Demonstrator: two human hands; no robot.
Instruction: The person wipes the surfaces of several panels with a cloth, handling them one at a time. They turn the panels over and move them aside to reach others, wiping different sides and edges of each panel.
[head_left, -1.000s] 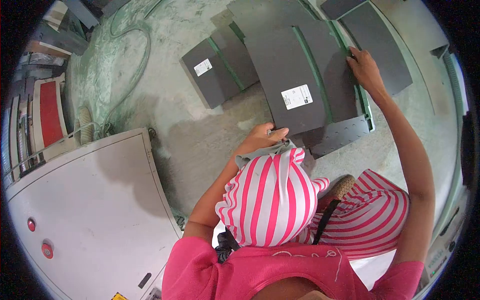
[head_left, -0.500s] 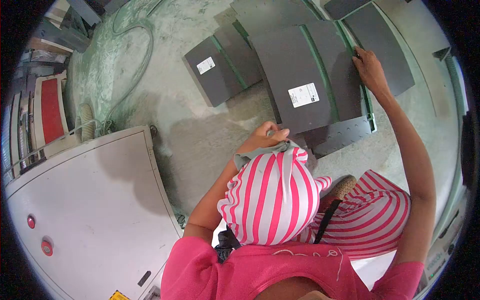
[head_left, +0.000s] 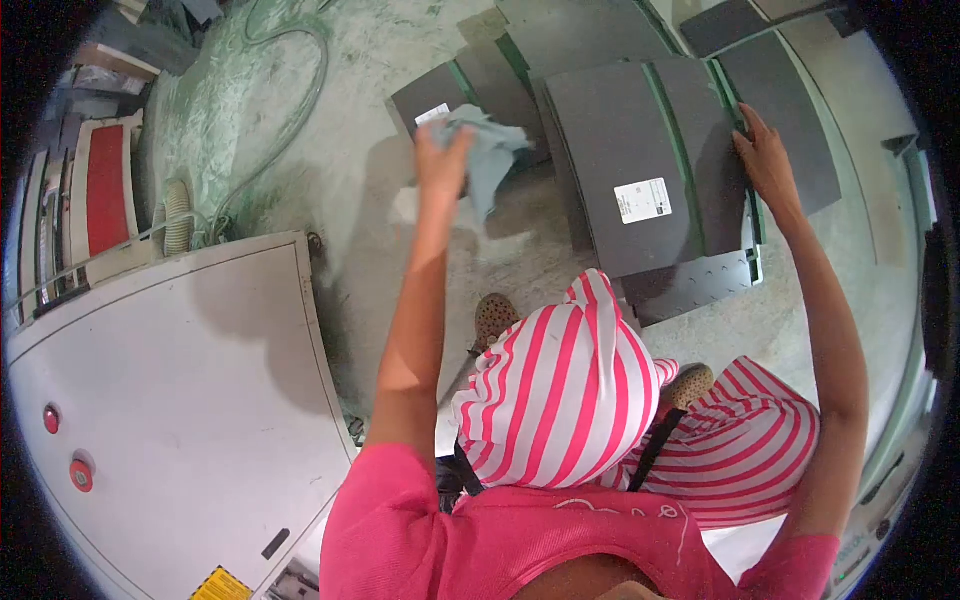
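Observation:
My left hand (head_left: 440,160) is raised and stretched forward, gripping a grey-blue cloth (head_left: 492,152) that hangs loose over the floor near a small dark panel with a white label (head_left: 432,98). My right hand (head_left: 768,160) rests flat on the right edge of a stack of dark grey panels (head_left: 625,165) with green strips between them; the top panel carries a white label (head_left: 643,200). Pink-and-white striped trousers (head_left: 560,390) and a patterned shoe (head_left: 495,318) show below.
A white machine cabinet (head_left: 170,400) with red buttons (head_left: 80,473) fills the lower left. Hoses (head_left: 275,60) lie on the worn green concrete floor. A perforated grey tray (head_left: 700,285) sticks out under the stack. More dark panels (head_left: 790,110) lie at the upper right.
My left hand has swung up and forward from beside my knee, lifting the cloth out over the floor. My right hand stays on the stack's edge. The view has shifted slightly.

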